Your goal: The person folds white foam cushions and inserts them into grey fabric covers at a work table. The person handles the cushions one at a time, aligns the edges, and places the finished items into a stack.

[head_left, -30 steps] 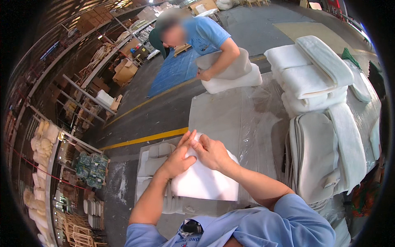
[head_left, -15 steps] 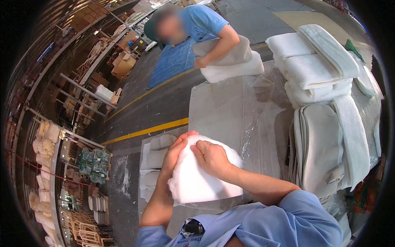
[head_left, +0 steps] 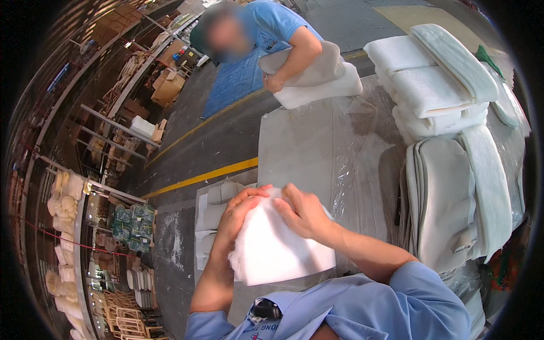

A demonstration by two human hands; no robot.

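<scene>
A white foam cushion [head_left: 283,258], with fluffy batting showing along its left edge, is held close in front of my body. My left hand [head_left: 241,215] wraps round its upper left edge. At the far edge, my right hand [head_left: 306,214] has its fingers bent over the cushion and the thumb toward the middle; the fingertips are partly hidden. Beneath is a grey sheet-covered work surface [head_left: 294,144].
Across the surface, a co-worker [head_left: 283,34] handles a grey cover [head_left: 317,65] over white padding [head_left: 323,90]. Folded white batting [head_left: 428,93] is stacked at right, above grey covers [head_left: 445,198]. More grey covers [head_left: 215,207] lie at left, with shelving [head_left: 107,107] beyond.
My right hand has shifted slightly right and its fingers have lifted a little at the cushion's far edge. The left hand keeps its hold. The co-worker leans a bit farther left.
</scene>
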